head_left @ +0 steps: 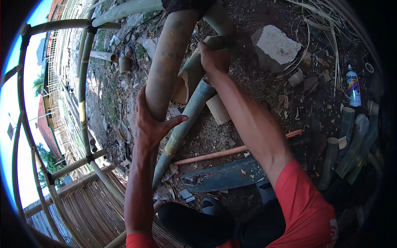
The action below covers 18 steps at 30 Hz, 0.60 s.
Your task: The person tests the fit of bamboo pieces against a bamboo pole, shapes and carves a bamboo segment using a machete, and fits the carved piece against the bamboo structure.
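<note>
Fingers of left hand (pixel 148 126) clasp thick bamboo pole (pixel 167 58); right hand (pixel 214 58) grips split bamboo piece (pixel 192 74) (green)

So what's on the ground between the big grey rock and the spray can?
In the head view, small cut bamboo offcuts and chips lie between the grey rock and spray can.

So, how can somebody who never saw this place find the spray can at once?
Start at the big grey stone block on the dirt ground, then look right toward the cut green bamboo pieces. Just above them lies the white spray can, the only thing there with bright colour bands.
</note>
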Available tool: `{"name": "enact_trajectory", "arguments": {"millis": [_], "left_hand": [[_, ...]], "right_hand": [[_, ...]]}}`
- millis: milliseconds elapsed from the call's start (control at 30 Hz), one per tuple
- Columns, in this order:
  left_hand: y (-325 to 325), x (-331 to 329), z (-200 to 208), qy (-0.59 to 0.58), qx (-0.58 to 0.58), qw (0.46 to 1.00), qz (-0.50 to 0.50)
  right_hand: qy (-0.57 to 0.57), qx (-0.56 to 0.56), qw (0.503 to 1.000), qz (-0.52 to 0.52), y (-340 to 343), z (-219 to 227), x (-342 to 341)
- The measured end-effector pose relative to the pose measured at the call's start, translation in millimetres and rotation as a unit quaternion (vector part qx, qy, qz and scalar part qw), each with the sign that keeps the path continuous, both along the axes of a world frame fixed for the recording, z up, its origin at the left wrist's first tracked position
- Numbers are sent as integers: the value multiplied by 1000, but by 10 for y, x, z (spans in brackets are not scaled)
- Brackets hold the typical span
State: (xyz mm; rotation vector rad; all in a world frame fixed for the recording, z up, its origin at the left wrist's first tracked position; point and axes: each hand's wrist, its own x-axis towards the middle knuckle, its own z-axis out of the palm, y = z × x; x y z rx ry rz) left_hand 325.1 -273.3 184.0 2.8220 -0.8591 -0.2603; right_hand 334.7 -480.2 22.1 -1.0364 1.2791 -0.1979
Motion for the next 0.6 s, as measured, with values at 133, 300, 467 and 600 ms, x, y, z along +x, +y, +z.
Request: {"name": "enact_trajectory", "arguments": {"millis": [133, 300, 467, 600], "left_hand": [[-46, 0, -33, -29, 3, 999, -30], [-92, -6, -62, -6, 10, 1000, 23], [-50, 33, -80, -25, 11, 999, 21], [-34, 38, -99, -30, 13, 999, 12]], "right_hand": [[52, 1, 997, -61, -2, -9, 176], [-35, 131, 987, -87, -116, -214, 155], [-177, 291, 925, -169, -77, -324, 285], [-349, 354, 837, -231, 6, -420, 282]]}}
